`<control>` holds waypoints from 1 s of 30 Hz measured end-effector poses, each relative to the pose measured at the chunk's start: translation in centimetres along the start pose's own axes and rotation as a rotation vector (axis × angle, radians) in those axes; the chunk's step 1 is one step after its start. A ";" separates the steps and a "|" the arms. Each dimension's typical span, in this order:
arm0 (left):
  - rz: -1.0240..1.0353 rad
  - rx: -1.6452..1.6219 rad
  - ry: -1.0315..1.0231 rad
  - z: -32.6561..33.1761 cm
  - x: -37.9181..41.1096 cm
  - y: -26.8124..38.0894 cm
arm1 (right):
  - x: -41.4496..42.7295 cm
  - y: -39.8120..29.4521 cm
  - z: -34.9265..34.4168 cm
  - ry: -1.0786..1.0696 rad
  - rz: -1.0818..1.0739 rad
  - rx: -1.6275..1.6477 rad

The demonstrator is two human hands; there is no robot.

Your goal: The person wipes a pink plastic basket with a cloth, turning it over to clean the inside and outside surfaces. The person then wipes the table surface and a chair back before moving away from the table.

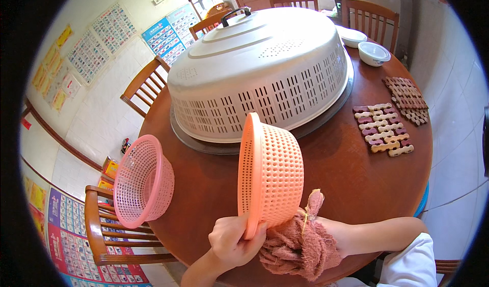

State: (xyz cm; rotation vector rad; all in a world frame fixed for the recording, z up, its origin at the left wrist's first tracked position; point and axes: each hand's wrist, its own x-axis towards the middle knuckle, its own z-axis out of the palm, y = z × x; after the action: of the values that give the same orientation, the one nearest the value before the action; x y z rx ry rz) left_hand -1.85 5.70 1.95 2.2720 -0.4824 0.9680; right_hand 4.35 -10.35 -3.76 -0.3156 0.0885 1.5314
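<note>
An orange perforated plastic basket [280,172] is tipped on its side above the round wooden table [336,180]. My left hand [237,239] grips its rim from the lower left. Against the basket's lower right side lies a reddish-brown cloth [301,245], bunched up and bound with a thin yellow tie. My right hand is hidden by this cloth; only the wrist and forearm show, so its fingers cannot be made out. At the table's left edge stands a pink perforated plastic basket [164,187], tilted, its opening towards the left.
A large pale slotted food cover [244,73] with a black handle stands on a dark turntable [198,147]. Two mats of linked wooden pieces [382,130] [407,96] lie at the right, with lidded bowls [374,53] beyond. Wooden chairs [95,226] surround the table.
</note>
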 end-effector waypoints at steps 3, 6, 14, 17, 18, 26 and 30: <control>0.022 0.092 0.013 -0.6 0.3 0.0 | -1.8 -1.5 2.2 0.177 -0.071 -0.226; -0.051 0.116 0.031 -0.7 0.2 0.2 | -2.3 -4.6 4.2 -0.010 -0.501 -0.676; -0.108 -0.062 -0.093 0.7 -0.5 0.8 | -2.3 -3.9 4.2 0.246 -1.606 -1.283; -0.021 -0.039 -0.083 1.2 -1.0 0.3 | -1.4 -1.7 2.6 0.263 -1.768 -1.938; -0.068 -0.075 -0.045 1.5 -1.6 0.4 | -1.9 -1.4 2.8 0.271 -1.767 -2.229; -0.328 -0.079 -0.456 -0.4 -0.8 2.1 | -2.5 -5.4 3.6 0.551 -1.585 -1.736; -0.154 -0.402 -0.435 -1.0 -1.8 1.0 | -2.3 -8.5 1.9 0.584 -1.225 -1.471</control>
State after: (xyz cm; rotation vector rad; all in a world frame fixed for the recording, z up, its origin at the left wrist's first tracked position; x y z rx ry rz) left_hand -4.09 5.82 1.55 2.1011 -0.6101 0.2608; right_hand 12.36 -12.15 -0.15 -1.6087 -0.6942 -0.0072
